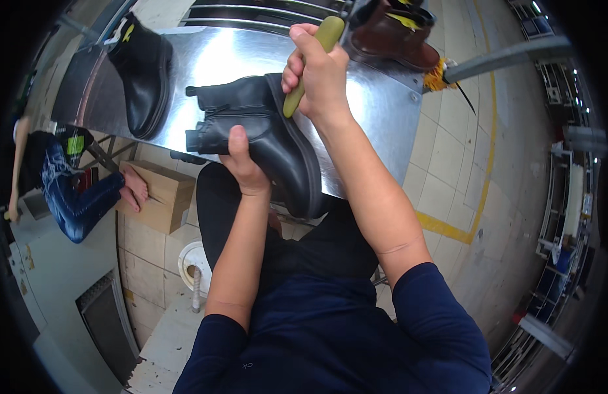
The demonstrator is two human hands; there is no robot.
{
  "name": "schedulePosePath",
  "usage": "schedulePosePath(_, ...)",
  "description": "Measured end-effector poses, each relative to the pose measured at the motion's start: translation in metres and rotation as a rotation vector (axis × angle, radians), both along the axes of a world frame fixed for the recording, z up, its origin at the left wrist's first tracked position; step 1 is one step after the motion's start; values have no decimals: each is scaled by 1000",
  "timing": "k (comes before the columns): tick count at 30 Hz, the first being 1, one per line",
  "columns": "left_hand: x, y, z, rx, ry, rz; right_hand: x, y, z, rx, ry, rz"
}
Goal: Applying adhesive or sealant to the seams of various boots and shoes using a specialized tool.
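Right hand (322, 82) wrapped tight round olive tool (331, 31), lower end by sole (314, 172) of black boot (277, 148). Left hand (247, 172) clasps boot, thumb (238, 141) uppermost, fingers hidden from me.

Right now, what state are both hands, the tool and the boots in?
Held boot: on its side, toe past the table edge.
Left hand: gripping the boot's shaft.
Right hand: closed around the tool.
Tool: slanted, lower end beside the boot.
Left black boot: on the table, untouched.
Brown boot: also untouched.
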State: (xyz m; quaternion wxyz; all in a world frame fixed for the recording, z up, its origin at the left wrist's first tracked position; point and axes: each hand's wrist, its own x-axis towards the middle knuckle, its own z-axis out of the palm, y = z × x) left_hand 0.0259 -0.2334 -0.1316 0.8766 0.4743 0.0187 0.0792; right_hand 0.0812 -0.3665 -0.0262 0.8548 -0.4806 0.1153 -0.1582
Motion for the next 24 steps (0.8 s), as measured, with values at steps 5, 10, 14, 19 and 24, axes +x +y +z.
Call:
schedulePosePath(5, -4, 2, 9, 22, -3, 51, 31, 15, -4, -126, 74, -10)
schedulePosePath(10, -1, 1, 12, -6, 58, 76, 58, 24, -4, -304, 120, -22)
schedulePosePath(14, 0, 1, 13, 61, 42, 105, 68, 30, -6, -410, 186, -39)
schedulePosePath(19, -5, 10, 13, -6, 109, 32, 93, 32, -16, -664, 198, -135)
schedulePosePath(24, 0, 4, 14, 53, -35, 59, 104, 24, -32, -483, 60, -25)
